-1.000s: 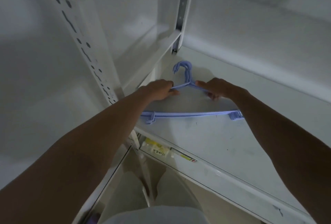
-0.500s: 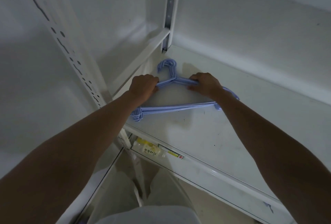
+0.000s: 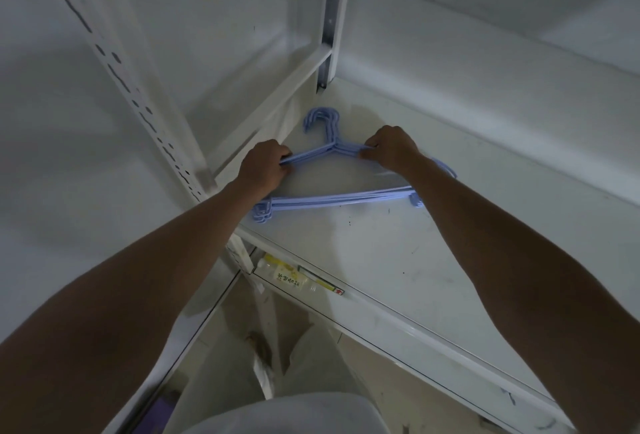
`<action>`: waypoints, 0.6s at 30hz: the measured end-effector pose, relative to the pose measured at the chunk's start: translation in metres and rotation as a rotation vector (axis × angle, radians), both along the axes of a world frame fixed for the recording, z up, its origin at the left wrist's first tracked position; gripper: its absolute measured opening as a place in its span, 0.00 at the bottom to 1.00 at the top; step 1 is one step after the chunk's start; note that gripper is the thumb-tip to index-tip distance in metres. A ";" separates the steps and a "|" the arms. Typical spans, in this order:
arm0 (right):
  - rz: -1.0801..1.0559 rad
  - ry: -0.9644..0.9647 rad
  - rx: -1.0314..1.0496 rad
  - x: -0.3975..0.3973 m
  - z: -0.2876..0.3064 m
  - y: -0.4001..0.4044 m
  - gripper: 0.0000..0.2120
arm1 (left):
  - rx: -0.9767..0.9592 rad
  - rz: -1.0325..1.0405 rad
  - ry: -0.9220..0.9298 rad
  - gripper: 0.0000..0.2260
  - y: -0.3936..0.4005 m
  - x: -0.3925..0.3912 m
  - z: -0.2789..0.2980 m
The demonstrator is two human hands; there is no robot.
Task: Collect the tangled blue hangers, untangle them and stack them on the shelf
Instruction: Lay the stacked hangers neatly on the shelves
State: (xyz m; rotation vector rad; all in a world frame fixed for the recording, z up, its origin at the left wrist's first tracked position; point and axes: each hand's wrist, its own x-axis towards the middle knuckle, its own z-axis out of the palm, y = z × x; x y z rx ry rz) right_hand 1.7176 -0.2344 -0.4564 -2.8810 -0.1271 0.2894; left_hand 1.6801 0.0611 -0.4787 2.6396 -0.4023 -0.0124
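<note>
A stack of several blue hangers (image 3: 341, 198) lies flat on the white shelf (image 3: 398, 260), near its back left corner, hooks pointing towards the corner post. My left hand (image 3: 265, 170) grips the left sloping arms of the stack. My right hand (image 3: 389, 147) pinches the right sloping arms close to the neck. My right forearm hides the stack's right end in part.
A white slotted upright (image 3: 138, 97) stands at the left, and a rear post (image 3: 334, 17) rises at the corner. The shelf's front edge (image 3: 381, 315) carries yellow labels (image 3: 287, 274). Another shelf hangs close above. Floor and my light clothing show below.
Both hands have pushed the hanger stack a little further back and left on the shelf, towards the corner. Their grips on the sloping arms stay the same.
</note>
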 end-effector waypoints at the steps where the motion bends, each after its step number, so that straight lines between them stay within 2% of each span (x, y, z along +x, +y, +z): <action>1: 0.008 -0.002 0.006 -0.001 -0.002 0.000 0.14 | 0.010 -0.001 -0.004 0.07 0.001 0.000 0.000; 5: 0.031 -0.049 0.004 -0.005 -0.004 -0.001 0.14 | 0.144 -0.016 0.017 0.08 -0.002 0.006 0.009; 9: 0.054 -0.079 -0.063 -0.006 -0.002 0.003 0.16 | 0.450 -0.044 -0.025 0.04 -0.015 0.003 0.015; 11: 0.070 -0.120 -0.112 -0.010 -0.002 0.006 0.17 | 0.557 -0.049 -0.020 0.07 -0.024 -0.002 0.013; 14: 0.088 -0.145 -0.151 -0.017 -0.001 0.011 0.15 | 0.594 -0.039 -0.009 0.08 -0.028 -0.004 0.015; 18: 0.110 -0.130 -0.204 -0.017 0.006 0.017 0.12 | 0.515 0.032 0.017 0.08 -0.018 -0.004 0.018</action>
